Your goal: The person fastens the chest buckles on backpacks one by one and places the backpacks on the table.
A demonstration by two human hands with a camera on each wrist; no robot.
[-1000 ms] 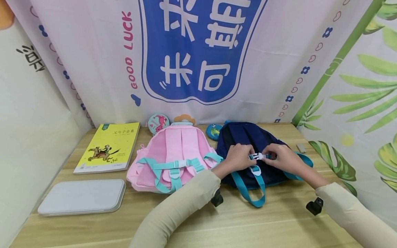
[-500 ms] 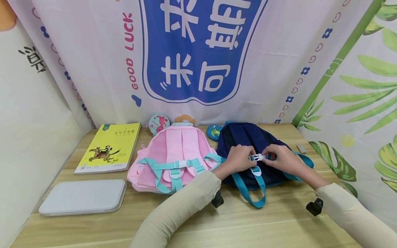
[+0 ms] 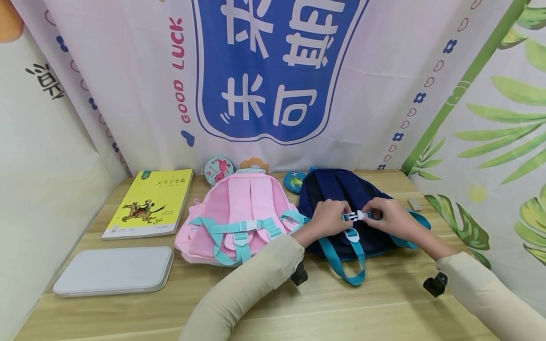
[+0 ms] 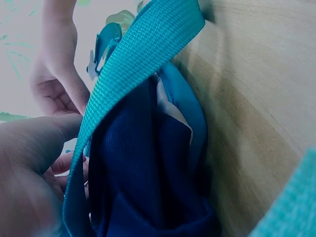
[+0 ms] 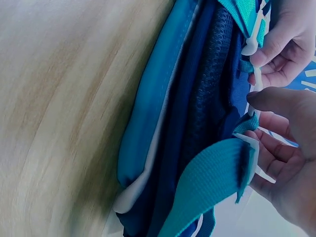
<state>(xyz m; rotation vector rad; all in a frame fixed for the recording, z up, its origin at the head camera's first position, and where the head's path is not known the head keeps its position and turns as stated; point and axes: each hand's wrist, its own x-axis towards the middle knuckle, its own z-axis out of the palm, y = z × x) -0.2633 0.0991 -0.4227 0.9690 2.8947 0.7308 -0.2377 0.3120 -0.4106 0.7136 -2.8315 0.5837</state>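
A navy backpack [image 3: 330,182] with teal straps lies on the table, its shoulder straps facing up. Across it runs a strap with a white side-release buckle [image 3: 354,216]. My left hand [image 3: 327,218] pinches the buckle's left end, where dark gaps show between white prongs. On the other end, the thumb and fingers of my right hand [image 3: 391,219] pinch the white part and its teal strap. Both halves sit together in line; whether they are latched I cannot tell. In the right wrist view my right hand [image 5: 291,148] partly hides the buckle.
Left of the navy bag lies a pink backpack [image 3: 239,189] with mint straps. A yellow book [image 3: 149,203] and a pale flat case [image 3: 113,270] occupy the table's left side. A teal strap loop [image 3: 341,267] hangs toward the front. A small eraser-like block [image 3: 414,203] lies at right.
The buckle halves came closer together half a second ago; now the prongs show more again. My right hand has shifted slightly right, while my left hand stays put.
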